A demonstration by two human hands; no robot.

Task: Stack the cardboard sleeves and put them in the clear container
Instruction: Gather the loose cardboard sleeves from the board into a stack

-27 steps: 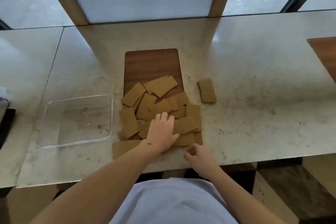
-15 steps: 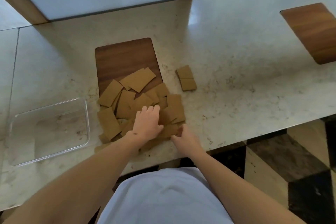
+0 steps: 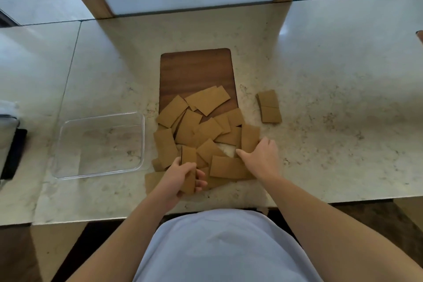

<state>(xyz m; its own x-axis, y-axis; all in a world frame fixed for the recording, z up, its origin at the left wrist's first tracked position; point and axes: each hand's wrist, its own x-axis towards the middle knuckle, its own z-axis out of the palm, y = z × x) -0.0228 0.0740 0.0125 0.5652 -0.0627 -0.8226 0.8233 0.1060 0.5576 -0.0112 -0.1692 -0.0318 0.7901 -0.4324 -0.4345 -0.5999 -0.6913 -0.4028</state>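
Observation:
Several brown cardboard sleeves [image 3: 207, 131] lie scattered in a loose pile over the near end of a dark wooden board [image 3: 196, 71] and the counter. My left hand [image 3: 180, 177] grips one sleeve [image 3: 188, 168] upright at the pile's near edge. My right hand [image 3: 261, 157] reaches into the pile's right side, its thumb and fingers around the lower end of a sleeve [image 3: 250, 138]. Two more sleeves [image 3: 269, 106] lie apart to the right. The clear container [image 3: 100, 144] sits empty to the left of the pile.
The marble counter [image 3: 332, 121] stretches wide to the right and behind the board. A dark object [image 3: 11, 149] stands at the far left edge. The corner of another wooden board [image 3: 420, 35] shows at the right. Windows run along the back.
My left hand has pulled back from pressing flat on the pile and now grips a sleeve. My right hand has moved forward onto the pile's right side. Some sleeves have shifted.

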